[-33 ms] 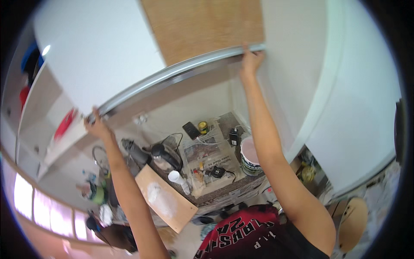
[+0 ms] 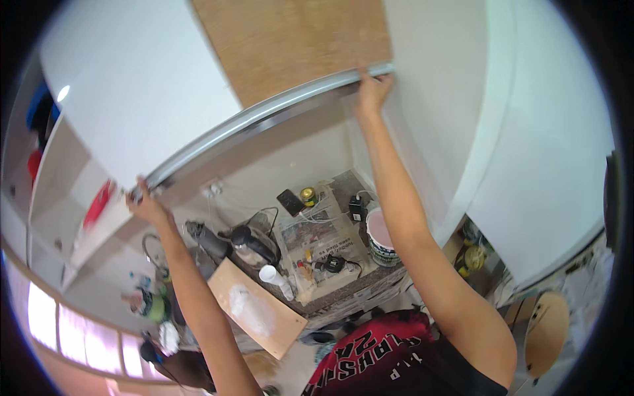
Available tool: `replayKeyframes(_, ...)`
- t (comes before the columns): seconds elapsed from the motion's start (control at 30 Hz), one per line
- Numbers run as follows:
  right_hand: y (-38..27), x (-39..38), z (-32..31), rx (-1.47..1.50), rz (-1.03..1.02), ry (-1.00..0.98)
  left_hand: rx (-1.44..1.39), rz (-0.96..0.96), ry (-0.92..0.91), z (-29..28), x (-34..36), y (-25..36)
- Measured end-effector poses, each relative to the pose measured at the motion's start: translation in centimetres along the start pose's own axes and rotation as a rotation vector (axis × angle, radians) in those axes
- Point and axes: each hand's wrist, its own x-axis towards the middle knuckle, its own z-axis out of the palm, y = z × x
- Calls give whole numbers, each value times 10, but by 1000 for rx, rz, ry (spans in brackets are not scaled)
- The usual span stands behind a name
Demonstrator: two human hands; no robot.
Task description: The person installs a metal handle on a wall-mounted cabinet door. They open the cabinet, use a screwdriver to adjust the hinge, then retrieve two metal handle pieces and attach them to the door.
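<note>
A long silver metal rail [image 2: 247, 119] spans the lower edge of a white panel [image 2: 139, 79] and a plywood panel [image 2: 297, 46], slanting up to the right. My left hand [image 2: 148, 204] grips its lower left end, fingers curled round it. Near the right end, by the white side wall, my right hand [image 2: 374, 92] is closed on the same rail with the fingertips over its upper edge. Whether the rail is fixed to the panels cannot be made out.
Below is a counter with newspaper [image 2: 320, 241], a phone [image 2: 290, 202], a kettle [image 2: 253, 246], a paint bucket [image 2: 382, 244] and a white cup [image 2: 269, 274]. A wooden board [image 2: 257, 317] with white powder or paste lies at the front. White shelves [image 2: 79, 165] stand at left.
The view has shifted slightly, so the rail and panels sit a little farther left. Both hands keep their hold on the rail.
</note>
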Motion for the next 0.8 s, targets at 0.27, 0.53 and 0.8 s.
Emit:
replayKeyframes(0.27,-4,-9,29,-155,66,242,438,79,85,1,1,30)
replayKeyframes(0.53,-4,-46,72,-151,119,169,429,268,146,-60,5,31)
replayKeyframes(0.8,-29,-26,52,58,31,100,194,72,123,-81,34,2)
